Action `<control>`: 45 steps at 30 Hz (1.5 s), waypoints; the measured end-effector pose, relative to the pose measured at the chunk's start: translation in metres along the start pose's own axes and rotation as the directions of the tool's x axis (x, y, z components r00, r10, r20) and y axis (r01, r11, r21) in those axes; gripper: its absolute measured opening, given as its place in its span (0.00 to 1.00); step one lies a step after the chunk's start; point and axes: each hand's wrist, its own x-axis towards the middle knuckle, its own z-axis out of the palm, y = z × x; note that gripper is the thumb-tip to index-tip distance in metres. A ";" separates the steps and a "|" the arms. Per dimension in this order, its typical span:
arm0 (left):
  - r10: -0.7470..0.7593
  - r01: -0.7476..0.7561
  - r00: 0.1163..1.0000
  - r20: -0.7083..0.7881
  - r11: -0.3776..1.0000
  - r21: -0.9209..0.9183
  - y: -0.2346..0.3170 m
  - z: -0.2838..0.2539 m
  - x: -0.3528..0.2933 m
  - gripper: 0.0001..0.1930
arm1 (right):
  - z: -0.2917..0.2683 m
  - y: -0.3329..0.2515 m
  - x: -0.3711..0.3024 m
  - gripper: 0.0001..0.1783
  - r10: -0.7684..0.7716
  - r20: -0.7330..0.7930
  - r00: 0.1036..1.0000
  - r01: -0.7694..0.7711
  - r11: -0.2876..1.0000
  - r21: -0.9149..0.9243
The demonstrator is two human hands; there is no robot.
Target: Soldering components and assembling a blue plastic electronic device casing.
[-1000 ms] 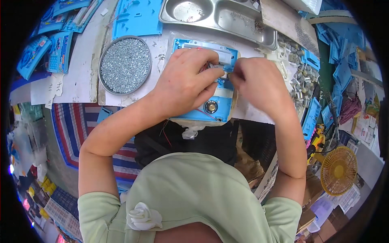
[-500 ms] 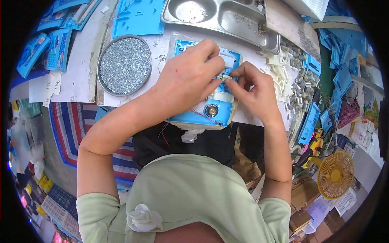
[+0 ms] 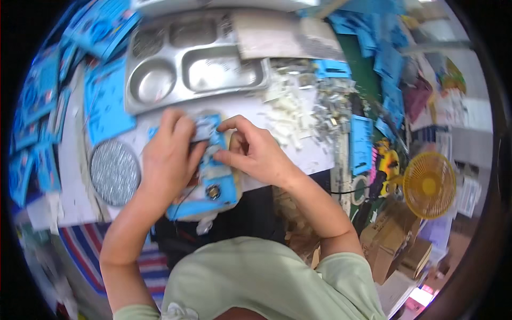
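Note:
A blue plastic casing point(image 3: 225, 186) lies on the table's front edge, with a small round speaker point(image 3: 213, 191) and white parts in it. Over its left side is my left hand point(image 3: 169, 152), blurred, its fingers curled and its thumb pointing at the casing's middle. Whatever lies between those fingertips is hidden. From the right, my right hand point(image 3: 256, 148) reaches to the casing's edge. Its thumb and forefinger stand apart there, with no part distinguishable between them. A thin dark wire point(image 3: 186, 195) trails below my left hand.
Left of the casing stands a round dish of small screws point(image 3: 114, 172). A steel compartment tray point(image 3: 197, 98) is behind it. Loose white plastic parts point(image 3: 290, 114) and metal pieces point(image 3: 333, 114) lie to the right. Blue panels point(image 3: 109, 101) are at the left; a yellow fan point(image 3: 429, 185) stands right.
The whole view has shifted and turned, so the table and casing appear further left. My right thumb and forefinger, close together at a small white part before, are now apart. My left hand stays over the casing.

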 end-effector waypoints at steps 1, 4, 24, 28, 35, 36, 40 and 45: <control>-0.016 0.017 1.000 -0.002 1.000 0.018 0.000 -0.003 -0.001 0.19 | -0.023 -0.005 0.005 0.12 -0.018 -0.084 0.996 0.014 0.998 -0.056; -0.043 0.043 0.999 0.006 0.999 0.010 0.005 -0.006 -0.001 0.19 | -0.141 -0.002 0.044 0.14 -0.245 -0.542 0.804 0.099 0.954 -0.284; 0.014 -0.018 0.997 -0.079 0.999 -0.050 -0.002 0.000 -0.008 0.18 | -0.515 0.138 0.107 0.28 0.030 -0.868 0.496 -0.866 0.084 -0.492; 0.041 -0.051 0.996 -0.085 0.992 -0.119 -0.008 -0.001 -0.011 0.15 | -0.540 0.038 0.050 0.27 -0.137 -0.750 0.647 -0.739 0.131 -0.661; 0.050 -0.095 0.986 -0.161 0.954 -0.285 -0.004 -0.012 -0.021 0.13 | -0.455 -0.127 -0.069 0.27 -0.300 -0.518 0.801 -0.376 0.420 -0.826; -0.012 -0.036 0.992 -0.125 0.926 -0.375 -0.004 -0.016 -0.026 0.12 | -0.420 -0.130 -0.080 0.26 -0.309 -0.484 0.819 -0.299 0.491 -0.818; -0.174 0.321 0.946 0.273 0.406 -0.856 -0.006 -0.038 -0.034 0.21 | -0.243 -0.101 -0.093 0.27 -0.486 -0.242 0.840 0.145 0.630 -0.763; -0.064 0.533 0.804 0.591 -0.361 -0.765 -0.022 -0.080 -0.022 0.51 | -0.055 -0.072 -0.016 0.29 -0.884 0.216 0.415 0.643 0.117 -0.757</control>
